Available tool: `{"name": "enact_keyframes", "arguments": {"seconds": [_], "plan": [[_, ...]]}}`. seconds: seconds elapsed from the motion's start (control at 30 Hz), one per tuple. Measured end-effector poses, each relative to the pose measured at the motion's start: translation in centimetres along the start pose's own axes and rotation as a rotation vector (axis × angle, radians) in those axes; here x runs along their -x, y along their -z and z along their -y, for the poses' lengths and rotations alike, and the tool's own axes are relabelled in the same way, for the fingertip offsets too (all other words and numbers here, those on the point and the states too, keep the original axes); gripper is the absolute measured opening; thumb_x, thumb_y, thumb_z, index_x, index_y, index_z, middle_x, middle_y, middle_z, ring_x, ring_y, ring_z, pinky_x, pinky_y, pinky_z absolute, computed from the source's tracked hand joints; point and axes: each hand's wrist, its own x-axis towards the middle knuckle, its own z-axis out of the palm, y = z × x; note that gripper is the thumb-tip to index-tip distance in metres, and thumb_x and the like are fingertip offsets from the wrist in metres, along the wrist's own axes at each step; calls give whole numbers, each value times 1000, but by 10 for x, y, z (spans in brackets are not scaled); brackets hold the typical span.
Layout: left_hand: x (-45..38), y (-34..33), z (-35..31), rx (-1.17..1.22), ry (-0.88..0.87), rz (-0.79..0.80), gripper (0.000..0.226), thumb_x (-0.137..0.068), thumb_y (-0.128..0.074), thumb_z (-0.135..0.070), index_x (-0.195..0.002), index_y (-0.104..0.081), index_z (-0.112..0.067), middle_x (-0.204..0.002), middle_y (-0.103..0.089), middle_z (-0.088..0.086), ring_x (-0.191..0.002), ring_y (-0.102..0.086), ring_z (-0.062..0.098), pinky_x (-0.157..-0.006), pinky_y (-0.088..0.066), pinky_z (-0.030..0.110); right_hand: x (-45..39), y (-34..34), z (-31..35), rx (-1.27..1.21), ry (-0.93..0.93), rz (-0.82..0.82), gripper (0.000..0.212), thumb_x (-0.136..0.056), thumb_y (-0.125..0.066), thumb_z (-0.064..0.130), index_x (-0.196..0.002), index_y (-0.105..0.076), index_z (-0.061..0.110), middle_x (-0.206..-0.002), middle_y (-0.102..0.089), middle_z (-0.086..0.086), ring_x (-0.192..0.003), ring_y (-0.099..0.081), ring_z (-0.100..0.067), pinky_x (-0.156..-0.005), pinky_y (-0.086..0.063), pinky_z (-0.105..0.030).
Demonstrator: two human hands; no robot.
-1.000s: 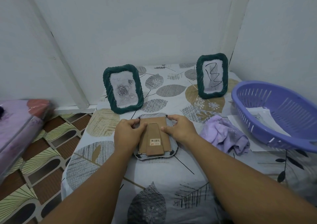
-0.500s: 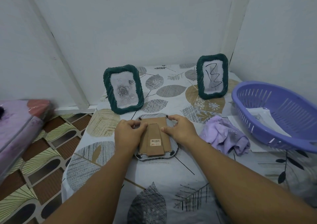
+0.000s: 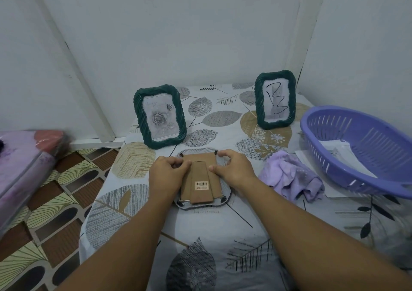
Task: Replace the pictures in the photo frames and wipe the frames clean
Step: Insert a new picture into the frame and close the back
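Your left hand [image 3: 166, 174] and right hand [image 3: 234, 168] pinch the face-down frame [image 3: 201, 179] at its backing edges. Treat it as light, rigid and fragile; hold by the rim.

A barcode sticker [image 3: 201, 185] on the face-down frame's cardboard stand [image 3: 200, 183] is unreadable; the right green frame's picture [image 3: 276, 100] shows a hand-drawn "B".

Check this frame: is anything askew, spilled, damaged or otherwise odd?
Nothing stands out. Two green frames stand upright; a third frame lies face down under both hands; the purple cloth lies crumpled beside the basket.
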Motion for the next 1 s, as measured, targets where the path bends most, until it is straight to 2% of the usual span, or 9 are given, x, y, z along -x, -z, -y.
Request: {"name": "enact_keyframes", "arguments": {"seconds": [0.1,0.33,0.47,0.57,0.67,0.73,0.8,0.87,1.0], "plan": [[0,-1,0,-5,2,5,30,-85,-79,-45,-102,-81,-21,-92,-62,-3,-84,-56,9,-63,-32,13,0,1,-1,7,14,14,65,-73,-90,39,-132,-67,28,-122,-65,-9,-115,-62,-25,-104,-50,-44],[-2,-2,4,11,1,21,28,-83,-78,-50,-96,-83,-27,-89,-67,-3,-83,-63,11,-68,-44,28,-15,-6,-11,-30,0,76,89,-53,-77,60,-136,-64,33,-131,-63,-6,-116,-64,-20,-108,-50,-42],[-4,-3,6,-8,-8,33,27,-83,-76,-53,-96,-83,-30,-85,-69,-3,-80,-64,12,-64,-42,28,-26,-10,-19,-37,-4,142,102,-41,-68,74,-137,-58,42,-138,-59,-4,-122,-62,-21,-108,-50,-46],[-4,-2,5,-15,-12,35,25,-83,-76,-52,-95,-83,-31,-84,-69,-2,-78,-63,12,-62,-40,26,-28,-9,-19,-7,15,157,101,-44,-64,75,-140,-56,43,-140,-58,-3,-123,-60,-20,-109,-49,-45],[-3,-1,3,-6,1,37,24,-83,-77,-51,-92,-82,-30,-82,-68,-2,-76,-62,11,-60,-38,25,-21,-3,-13,25,31,130,91,-53,-69,69,-139,-60,42,-135,-60,-5,-122,-59,-21,-109,-48,-45],[-1,2,-1,-7,4,45,22,-84,-78,-47,-92,-82,-27,-78,-67,-3,-73,-60,10,-57,-36,24,-14,0,-10,35,62,104,70,-70,-77,55,-136,-64,38,-125,-62,-6,-114,-59,-20,-106,-49,-40],[0,8,-5,14,14,62,22,-85,-78,-44,-94,-80,-24,-78,-67,-3,-71,-59,7,-57,-37,22,-5,6,-10,-12,111,88,54,-82,-79,40,-134,-66,34,-103,-58,1,-90,-57,-12,-87,-51,-31],[-1,19,-12,72,26,94,23,-88,-77,-40,-102,-75,-23,-82,-67,-1,-71,-59,9,-58,-40,23,5,13,-9,-85,157,66,43,-86,-78,33,-128,-69,35,-90,-49,6,-75,-49,-7,-70,-42,-25],[2,53,-25,62,-57,216,8,-89,-77,-34,-94,-73,-29,-84,-70,-4,-75,-63,13,-66,-48,28,27,31,-2,-16,280,-2,19,-88,-78,30,-106,-76,36,-91,-54,0,-73,-52,-8,-70,-40,-23]]}}
